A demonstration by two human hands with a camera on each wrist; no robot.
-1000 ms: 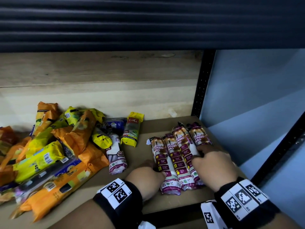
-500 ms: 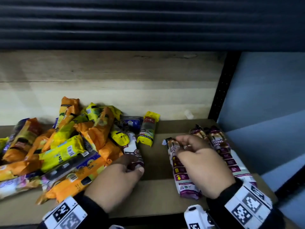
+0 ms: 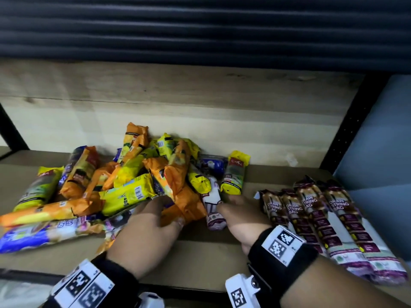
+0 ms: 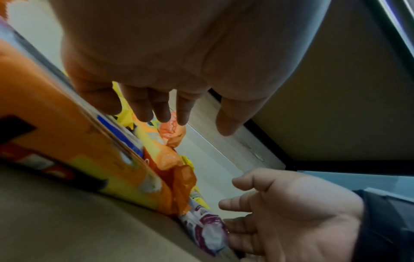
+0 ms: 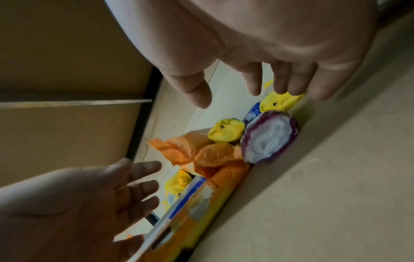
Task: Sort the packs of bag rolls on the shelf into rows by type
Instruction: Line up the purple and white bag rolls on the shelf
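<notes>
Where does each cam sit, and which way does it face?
Head: above, facing down at the wooden shelf; both forearms show.
Left wrist: under the left hand, facing along its fingers at the orange pack.
Right wrist: under the right hand, facing the heap.
Shared: the purple-and-white pack.

Orange and yellow packs [image 3: 124, 183]; purple-and-white drawstring packs [image 3: 329, 223]; tan shelf [image 3: 200, 258].
</notes>
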